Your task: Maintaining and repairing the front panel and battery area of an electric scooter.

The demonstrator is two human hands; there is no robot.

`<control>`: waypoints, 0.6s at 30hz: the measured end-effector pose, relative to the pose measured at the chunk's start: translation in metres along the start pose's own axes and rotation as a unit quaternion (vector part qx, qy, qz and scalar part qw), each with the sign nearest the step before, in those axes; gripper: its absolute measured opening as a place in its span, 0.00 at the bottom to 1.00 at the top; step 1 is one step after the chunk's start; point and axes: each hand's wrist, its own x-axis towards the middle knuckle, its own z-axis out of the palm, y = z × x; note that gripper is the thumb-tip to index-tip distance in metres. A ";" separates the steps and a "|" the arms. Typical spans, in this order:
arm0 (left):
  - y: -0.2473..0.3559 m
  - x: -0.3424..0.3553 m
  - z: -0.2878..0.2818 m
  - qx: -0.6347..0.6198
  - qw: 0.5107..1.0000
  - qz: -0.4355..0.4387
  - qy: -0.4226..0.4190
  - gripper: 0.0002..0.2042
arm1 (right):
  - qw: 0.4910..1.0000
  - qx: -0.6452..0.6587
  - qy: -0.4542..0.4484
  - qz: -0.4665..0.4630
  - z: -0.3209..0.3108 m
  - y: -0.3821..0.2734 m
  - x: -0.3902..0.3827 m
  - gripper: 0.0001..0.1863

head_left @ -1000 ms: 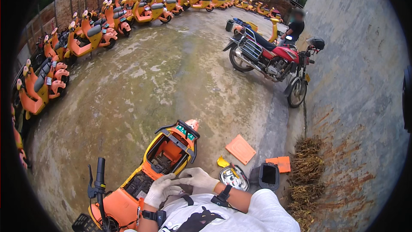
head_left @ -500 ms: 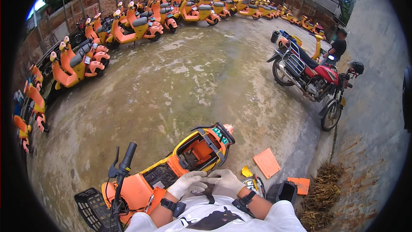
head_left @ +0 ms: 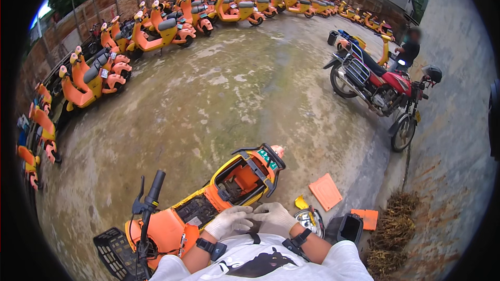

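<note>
Head view: I log one left hand (head_left: 228,222) and one right hand (head_left: 276,216), gloved, fingers bent, near each other; whether either pinches anything, I cannot tell. One orange scooter (head_left: 162,229), uncovered, just beyond.

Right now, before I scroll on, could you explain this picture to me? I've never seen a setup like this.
Of course. There's no robot here: these are a person's own hands. The wide, curved view comes from the left of two cameras worn on their head, looking down.

The left hand and right hand wear pale gloves and come close together in front of the shirt. I can't make out anything held.

Just beyond them is an orange-and-yellow scooter, open on top. To the right, on the ground, are a flat orange panel, a yellow piece and a dark bin.

Farther off are a red motorcycle, another person and rows of parked scooters.
</note>
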 end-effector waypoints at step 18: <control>-0.008 0.015 -0.040 0.085 0.991 -0.009 0.106 0.20 | 0.990 0.056 0.128 -0.009 -0.020 0.024 -0.024 0.20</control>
